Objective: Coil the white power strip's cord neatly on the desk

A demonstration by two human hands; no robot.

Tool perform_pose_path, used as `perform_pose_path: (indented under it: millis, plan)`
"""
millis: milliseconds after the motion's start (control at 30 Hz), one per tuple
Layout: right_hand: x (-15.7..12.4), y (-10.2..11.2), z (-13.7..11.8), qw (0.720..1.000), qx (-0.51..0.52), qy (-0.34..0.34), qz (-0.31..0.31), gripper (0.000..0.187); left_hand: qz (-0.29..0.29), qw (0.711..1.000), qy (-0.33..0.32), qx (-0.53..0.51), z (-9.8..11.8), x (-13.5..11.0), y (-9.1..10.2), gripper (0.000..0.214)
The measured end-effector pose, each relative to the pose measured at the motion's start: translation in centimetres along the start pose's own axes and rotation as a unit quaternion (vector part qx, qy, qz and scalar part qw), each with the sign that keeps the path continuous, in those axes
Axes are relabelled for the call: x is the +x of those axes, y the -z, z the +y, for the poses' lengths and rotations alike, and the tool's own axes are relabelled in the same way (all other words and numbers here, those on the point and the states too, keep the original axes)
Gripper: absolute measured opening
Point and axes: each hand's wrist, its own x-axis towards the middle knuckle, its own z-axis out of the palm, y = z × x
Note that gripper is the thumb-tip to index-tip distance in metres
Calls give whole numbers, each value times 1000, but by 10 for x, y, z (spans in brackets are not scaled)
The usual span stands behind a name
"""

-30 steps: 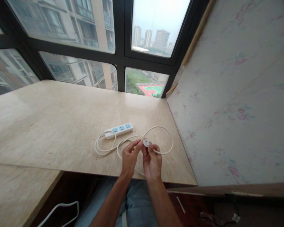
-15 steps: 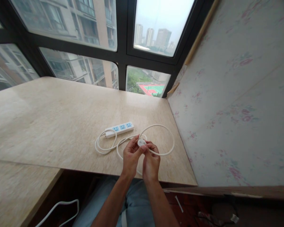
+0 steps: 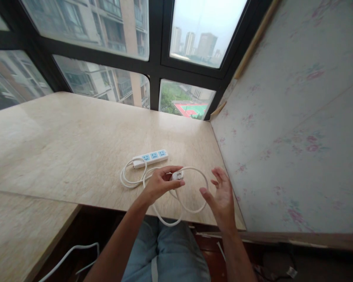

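Between the thumb and fingers of my left hand (image 3: 160, 183) is a white plug (image 3: 177, 176), held above the stone ledge near its front edge. From the plug a white cord (image 3: 205, 184) loops out to the right and hangs down past the ledge's edge. My right hand (image 3: 222, 197) is apart from the plug, thumb and fingers spread, just right of the cord loop, with nothing in it. Behind my left hand a white power strip (image 3: 150, 159) with three blue sockets lies on the ledge, part of the cord coiled at its left end.
The beige stone ledge (image 3: 85, 145) runs back to dark-framed windows (image 3: 155, 58). A wall with flowered paper (image 3: 288, 129) closes off the right side. Below the ledge at lower left hangs another white cable (image 3: 73, 249). My legs (image 3: 170, 254) are against the front edge.
My right hand has let go of the plug and moved right, its fingers opening. My left hand keeps the plug, now turned. The cord loop has dropped lower.
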Motion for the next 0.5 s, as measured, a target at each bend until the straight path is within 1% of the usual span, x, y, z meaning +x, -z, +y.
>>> perform_pose_path:
  millis: [33, 67, 100, 133, 200, 267, 300, 333, 367, 433, 500]
  plan:
    - [6, 3, -6, 996, -71, 42, -41, 67, -46, 998, 5, 48, 4, 1, 1, 54]
    - [12, 5, -13, 986, -124, 70, -86, 67, -91, 990, 1, 105, 10, 3, 2, 54]
    - [18, 6, -19, 975, -155, 80, -136, 69, -132, 977, -10, 165, 15, 4, 2, 54]
    - [25, 6, -24, 966, -163, 71, -190, 73, -169, 960, -23, 221, 21, 5, 2, 54]
    - [39, 5, -29, 943, -113, 9, -312, 80, -228, 930, -37, 286, 33, 8, 1, 55]
    - [51, 3, -32, 903, -27, -61, -425, 79, -255, 922, -39, 290, 42, 9, -2, 57]
    - [55, 2, -33, 881, 4, -83, -465, 76, -253, 922, -38, 289, 44, 10, -3, 56]
    - [59, 2, -34, 866, 19, -95, -491, 72, -240, 924, -41, 295, 46, 11, -5, 55]
    - [61, 2, -36, 860, 17, -98, -500, 68, -218, 926, -50, 303, 46, 11, -6, 53]
    - [61, 2, -41, 871, -17, -93, -482, 62, -170, 933, -74, 307, 45, 12, -11, 49]
    - [59, 3, -45, 888, -53, -89, -447, 55, -137, 949, -96, 267, 43, 12, -16, 45]
